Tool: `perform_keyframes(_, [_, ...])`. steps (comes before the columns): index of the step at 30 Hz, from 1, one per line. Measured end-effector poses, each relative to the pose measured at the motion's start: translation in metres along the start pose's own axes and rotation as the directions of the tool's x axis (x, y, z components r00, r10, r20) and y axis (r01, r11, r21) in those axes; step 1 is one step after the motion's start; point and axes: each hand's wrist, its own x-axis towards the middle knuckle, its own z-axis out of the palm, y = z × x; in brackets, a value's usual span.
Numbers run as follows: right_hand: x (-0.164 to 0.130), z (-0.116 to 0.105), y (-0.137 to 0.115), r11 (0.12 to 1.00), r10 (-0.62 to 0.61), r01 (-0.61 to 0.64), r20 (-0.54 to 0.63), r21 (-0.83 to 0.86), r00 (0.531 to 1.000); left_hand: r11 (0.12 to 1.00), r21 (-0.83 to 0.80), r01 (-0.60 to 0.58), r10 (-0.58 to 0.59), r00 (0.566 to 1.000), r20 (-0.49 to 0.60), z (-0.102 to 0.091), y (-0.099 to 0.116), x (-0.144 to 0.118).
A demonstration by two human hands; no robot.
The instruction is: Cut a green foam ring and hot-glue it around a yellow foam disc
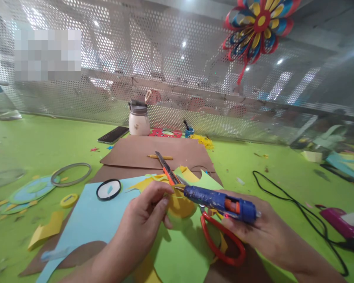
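Meanwhile, glue met a yellow disc over the green sheet

Close to the camera, the right hand (255,228) was wrapped around a blue glue gun (221,202), fingers curled shut about its body, the nozzle pointing toward the left and touching the top edge of a yellow paper disc (179,206). The left hand (144,220) pinched that disc, thumb and fingertips closed on its left rim, holding it just above a green paper sheet (179,251). Red-handled scissors (221,243) lay on the green sheet directly beneath the glue gun, and an orange utility knife (166,169) rested just behind the disc. A light blue sheet (85,220) lay left of the disc, with a black ring (108,190) on it. Behind the disc spread brown paper (162,151) bearing a yellow pencil (160,157). Farther behind stood a white jar (139,120) with a dark lid; what it held could not be seen. A small blue pot (189,131) to the jar's right had a dark handle sticking out of it. A phone (113,134) lay left of the jar. A black cord (297,208) trailed right of the glue gun across the green table (32,145).
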Motion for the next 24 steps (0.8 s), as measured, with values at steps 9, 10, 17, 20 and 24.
perform_keyframes(9, [0.0014, 0.0037, -0.0016, 1.0, -0.007, 0.007, 0.007, -0.008, 1.0, 0.999, -0.041, 0.005, -0.005, 1.0, -0.005, 0.0012, 0.0035, 0.0004])
perform_keyframes(10, [0.0019, 0.0041, -0.002, 1.0, -0.006, 0.006, 0.008, 0.004, 1.0, 0.999, -0.042, 0.004, -0.004, 1.0, 0.001, 0.001, 0.003, 0.0003])
perform_keyframes(17, [0.0035, 0.0035, -0.0046, 1.0, 0.008, -0.008, 0.01, 0.022, 1.0, 0.999, -0.038, 0.013, -0.012, 1.0, 0.004, 0.0002, 0.0001, 0.0006])
perform_keyframes(20, [0.0028, 0.0028, -0.0035, 1.0, 0.014, -0.014, -0.004, 0.004, 1.0, 0.999, -0.043, 0.018, -0.018, 1.0, 0.0, 0.0001, 0.0003, 0.0009])
perform_keyframes(24, [0.002, 0.003, -0.0015, 1.0, 0.023, -0.023, -0.04, -0.016, 0.999, 0.999, -0.039, 0.007, -0.006, 1.0, 0.008, -0.0005, -0.002, 0.0006])
